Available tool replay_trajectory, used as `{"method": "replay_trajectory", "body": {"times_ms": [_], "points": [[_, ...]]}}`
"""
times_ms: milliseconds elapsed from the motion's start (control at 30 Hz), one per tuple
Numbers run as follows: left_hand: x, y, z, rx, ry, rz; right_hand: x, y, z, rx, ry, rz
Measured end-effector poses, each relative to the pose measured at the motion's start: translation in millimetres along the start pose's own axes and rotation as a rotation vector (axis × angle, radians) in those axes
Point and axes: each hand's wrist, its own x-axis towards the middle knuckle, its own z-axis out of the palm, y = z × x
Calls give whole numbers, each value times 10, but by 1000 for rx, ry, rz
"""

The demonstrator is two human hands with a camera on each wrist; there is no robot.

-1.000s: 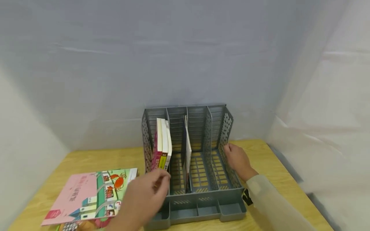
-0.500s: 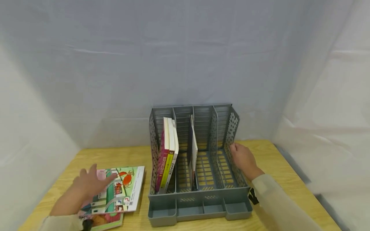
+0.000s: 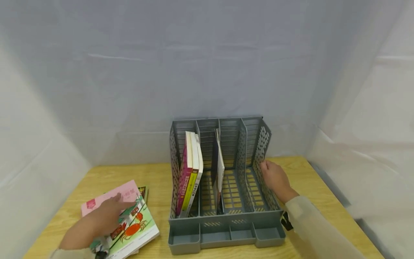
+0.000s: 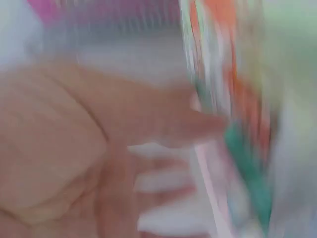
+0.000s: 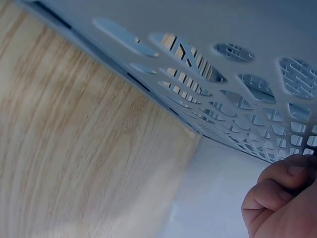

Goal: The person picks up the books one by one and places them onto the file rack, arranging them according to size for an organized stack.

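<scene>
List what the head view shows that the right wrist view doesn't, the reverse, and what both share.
Only the head view: the left hand over a picture book, plus thick books and thin books standing in the gray rack.

Only the right wrist view: the outer face of the rack's right side panel, up close.

Both: the right hand gripping the rack, and the wooden table.

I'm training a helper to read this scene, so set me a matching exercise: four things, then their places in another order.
1. Left hand
2. Right hand
3. Crab picture book
4. Three thick books

A. At the right wall of the gray organizer
B. Partly hidden by the left hand
C. In the organizer's leftmost compartment
D. Over the crab picture book

Pairs: 1-D, 2-A, 3-B, 4-C
</scene>
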Motion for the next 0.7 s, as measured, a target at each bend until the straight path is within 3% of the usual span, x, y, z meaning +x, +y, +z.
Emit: {"method": "replay_trajectory", "body": {"times_ms": [167, 300, 400, 600, 700], "points": [[62, 484, 253, 63, 136, -221, -14, 22, -17, 18, 12, -10], [153, 672, 382, 105, 214, -347, -11, 18, -15, 36, 6, -8], [157, 676, 388, 126, 180, -318, -10, 12, -4, 44, -9, 7], [21, 537, 247, 97, 46, -136, 1, 0, 34, 44, 3, 0], [-115, 412, 137, 61, 46, -102, 28, -78, 122, 70, -1, -15]]}}
